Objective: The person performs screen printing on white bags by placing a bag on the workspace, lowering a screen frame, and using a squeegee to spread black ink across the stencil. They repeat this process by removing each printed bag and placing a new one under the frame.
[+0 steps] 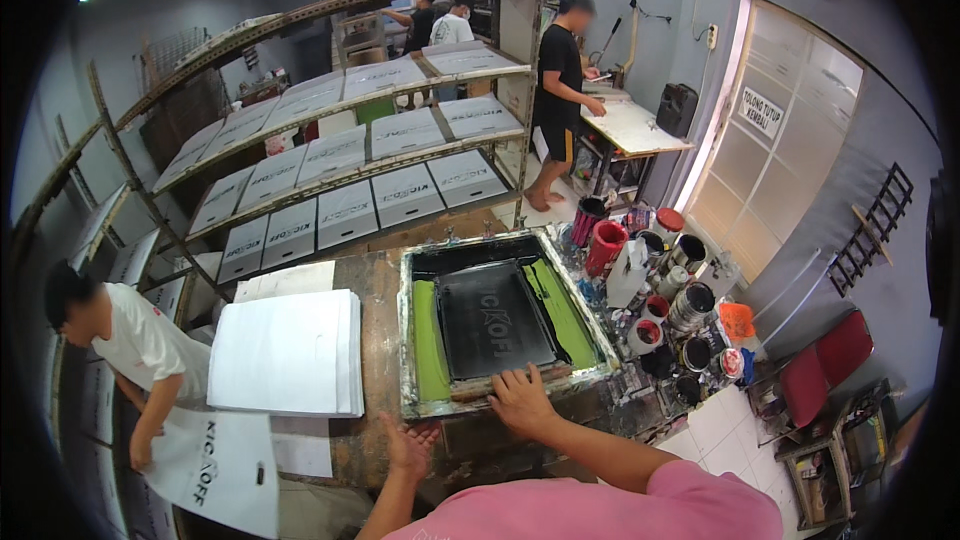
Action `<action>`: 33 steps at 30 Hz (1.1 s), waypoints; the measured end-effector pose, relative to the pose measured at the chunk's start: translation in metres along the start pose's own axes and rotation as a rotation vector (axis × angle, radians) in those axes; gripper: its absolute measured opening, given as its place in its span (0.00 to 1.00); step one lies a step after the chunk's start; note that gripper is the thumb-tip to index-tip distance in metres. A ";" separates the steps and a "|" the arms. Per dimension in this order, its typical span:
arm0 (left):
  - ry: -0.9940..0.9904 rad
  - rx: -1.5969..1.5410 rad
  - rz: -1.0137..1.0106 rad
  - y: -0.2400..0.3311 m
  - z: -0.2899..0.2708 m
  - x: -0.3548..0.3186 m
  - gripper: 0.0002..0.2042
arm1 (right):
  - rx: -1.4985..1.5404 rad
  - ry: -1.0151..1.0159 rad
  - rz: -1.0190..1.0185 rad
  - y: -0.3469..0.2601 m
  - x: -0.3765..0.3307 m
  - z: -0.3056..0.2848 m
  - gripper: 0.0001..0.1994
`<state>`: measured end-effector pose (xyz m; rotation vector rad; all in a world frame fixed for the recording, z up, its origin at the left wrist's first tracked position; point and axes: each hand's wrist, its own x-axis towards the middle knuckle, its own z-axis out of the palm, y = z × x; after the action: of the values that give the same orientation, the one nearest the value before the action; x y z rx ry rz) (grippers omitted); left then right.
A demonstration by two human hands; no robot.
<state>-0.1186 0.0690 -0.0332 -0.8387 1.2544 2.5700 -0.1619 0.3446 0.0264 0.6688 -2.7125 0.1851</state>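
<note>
Both hands lay open: the right hand flat on the screen-printing frame, the left hand at the worktop front edge, holding nothing. Lifting the frame seemed next, needing a firm two-handed hold.

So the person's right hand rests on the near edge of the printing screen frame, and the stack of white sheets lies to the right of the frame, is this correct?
Not quite. The right hand does rest on the near edge of the printing screen frame, but the stack of white sheets lies to the left of the frame, not the right. The head view shows this; ink pots stand on the right.
</note>
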 end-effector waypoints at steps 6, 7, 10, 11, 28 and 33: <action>-0.209 0.571 0.627 0.017 0.008 0.025 0.42 | 0.020 0.169 -0.024 0.011 0.080 -0.083 0.19; -0.110 1.021 0.731 0.012 0.008 0.039 0.42 | 0.016 0.177 -0.022 0.013 0.088 -0.090 0.19; -0.009 1.665 0.702 -0.013 0.021 0.046 0.49 | 0.026 0.226 -0.033 0.023 0.106 -0.100 0.19; 0.005 1.733 0.692 -0.026 0.017 0.049 0.50 | 0.028 0.220 -0.038 0.023 0.113 -0.107 0.21; 0.152 1.198 1.121 0.012 0.121 0.110 0.18 | 0.124 0.165 -0.016 0.060 0.237 -0.168 0.25; 0.192 0.935 1.050 0.028 0.128 0.073 0.16 | 0.050 0.191 0.012 0.058 0.253 -0.185 0.23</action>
<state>-0.2431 0.1421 0.0086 -0.1981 3.1779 1.8616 -0.3456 0.3250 0.2863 0.6155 -2.5369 0.3041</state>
